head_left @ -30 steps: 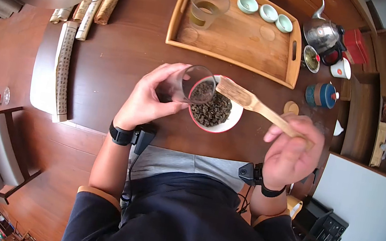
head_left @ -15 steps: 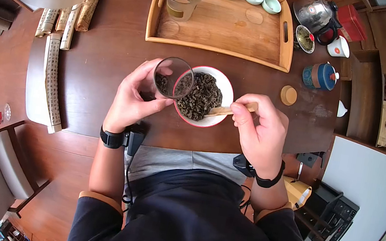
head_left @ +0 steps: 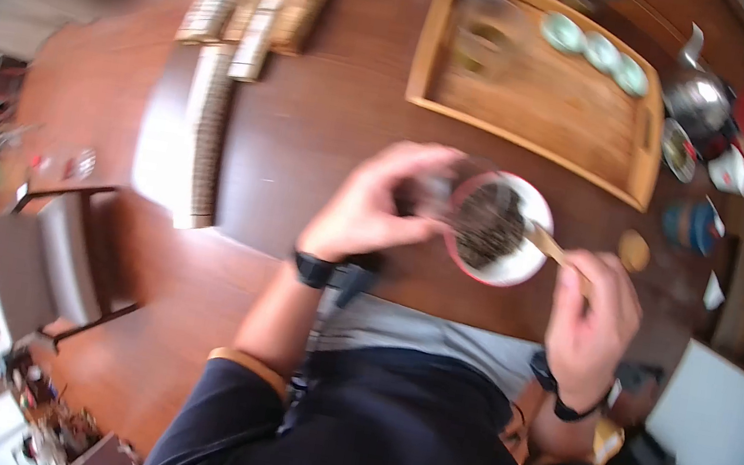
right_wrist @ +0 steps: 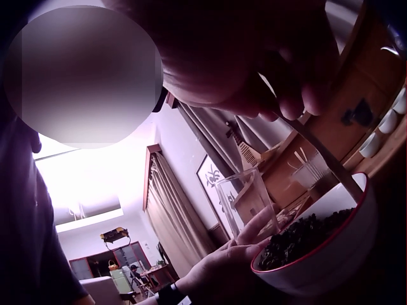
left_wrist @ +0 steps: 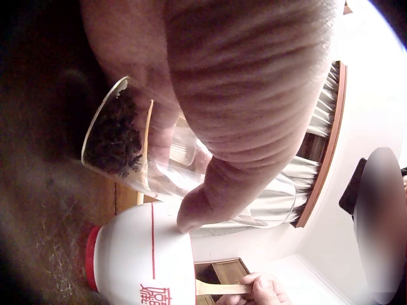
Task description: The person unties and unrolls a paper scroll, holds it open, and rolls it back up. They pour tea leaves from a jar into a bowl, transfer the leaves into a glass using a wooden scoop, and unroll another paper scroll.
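Note:
A clear glass (left_wrist: 168, 175) with dark tea leaves in its bottom is gripped by my left hand (head_left: 382, 200). The glass leans with its mouth at the edge of a white bowl (head_left: 527, 265). This bowl has a red rim and red characters on its side, and dark, curled tea leaves (head_left: 487, 229) lie heaped inside. From the other side, my right hand (head_left: 599, 303) pinches a slim wooden tea scoop (head_left: 545, 243) by its handle. The scoop's front end reaches over the rim into the bowl, beside the leaves.
Beyond the bowl stands a wooden tray (head_left: 544, 128) with pale green cups (head_left: 601, 52) and a glass pitcher. To the right are a metal kettle (head_left: 700, 99), a blue canister (head_left: 690, 227) and a round wooden lid (head_left: 633, 250). Bamboo scrolls (head_left: 205, 138) lie at left.
The scoop was raised by the glass's mouth, then came down into the bowl, where it still is. My left hand keeps hold of the glass. The head view has shifted and blurred.

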`<move>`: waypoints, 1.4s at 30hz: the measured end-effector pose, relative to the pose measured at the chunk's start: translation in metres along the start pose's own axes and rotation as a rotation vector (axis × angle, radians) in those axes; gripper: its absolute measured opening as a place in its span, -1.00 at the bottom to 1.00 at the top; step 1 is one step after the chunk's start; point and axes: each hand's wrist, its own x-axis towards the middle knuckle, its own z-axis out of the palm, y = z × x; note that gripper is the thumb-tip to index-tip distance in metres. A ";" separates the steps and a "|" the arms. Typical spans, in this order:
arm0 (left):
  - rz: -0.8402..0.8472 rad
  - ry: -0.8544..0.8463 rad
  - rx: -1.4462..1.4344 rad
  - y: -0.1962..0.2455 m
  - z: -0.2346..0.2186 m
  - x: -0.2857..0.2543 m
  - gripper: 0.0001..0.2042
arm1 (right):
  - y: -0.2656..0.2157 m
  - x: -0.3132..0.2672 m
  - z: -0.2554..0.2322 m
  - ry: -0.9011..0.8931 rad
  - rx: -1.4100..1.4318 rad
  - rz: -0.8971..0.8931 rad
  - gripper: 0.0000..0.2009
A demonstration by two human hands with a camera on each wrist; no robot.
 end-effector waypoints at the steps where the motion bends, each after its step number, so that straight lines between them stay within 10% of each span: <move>1: 0.165 0.000 0.024 -0.010 -0.002 0.001 -0.27 | 0.002 0.000 0.004 -0.023 0.001 -0.005 -0.92; 12: 0.156 0.020 0.025 -0.003 0.000 0.007 -0.30 | 0.067 -0.032 0.036 0.174 0.508 0.483 -0.79; 36: 0.218 0.044 0.045 -0.014 0.001 0.004 -0.28 | 0.070 -0.043 0.059 0.297 0.938 0.668 -0.76; 42: -0.071 0.030 -0.152 -0.006 0.007 0.001 -0.25 | 0.064 -0.041 0.058 0.339 1.142 0.671 -0.78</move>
